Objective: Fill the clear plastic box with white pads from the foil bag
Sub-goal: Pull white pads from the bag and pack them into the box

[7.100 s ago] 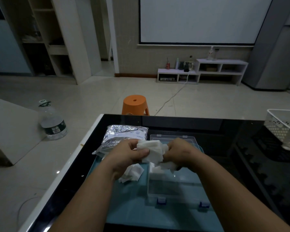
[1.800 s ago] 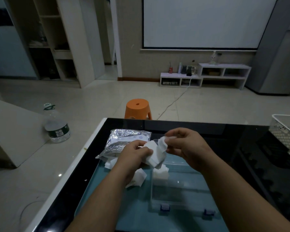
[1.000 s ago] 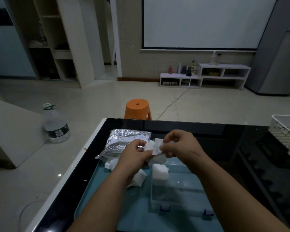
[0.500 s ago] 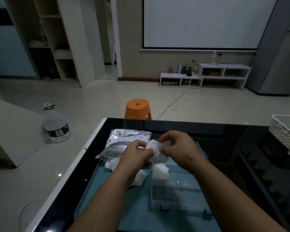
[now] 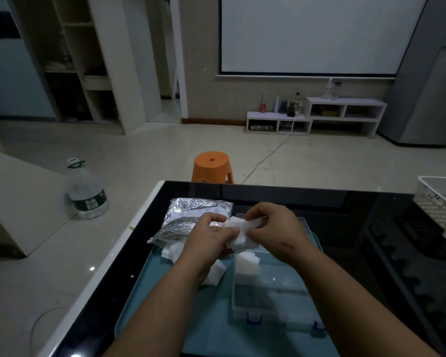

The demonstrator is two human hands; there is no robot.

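Observation:
A clump of white pads [image 5: 238,231] is pinched between my left hand [image 5: 208,237] and my right hand [image 5: 274,228], held just above the far left corner of the clear plastic box [image 5: 271,302]. The box lies open on a teal tray [image 5: 165,315], with a small stack of white pads [image 5: 247,264] inside its far left corner. The silver foil bag [image 5: 188,217] lies at the tray's far left, partly behind my left hand. Loose white pads [image 5: 171,252] lie on the tray beneath my left wrist.
The tray sits on a glossy black table [image 5: 358,228] whose white left edge [image 5: 129,243] drops to the floor. A white perforated basket [image 5: 440,202] stands at the table's right. An orange stool [image 5: 213,166] stands beyond the far edge, a large water bottle [image 5: 86,191] on the floor to the left.
Both hands have kept working the clump of pads above the box corner; my right hand's fingers have closed down onto it. The stack inside the box is unchanged.

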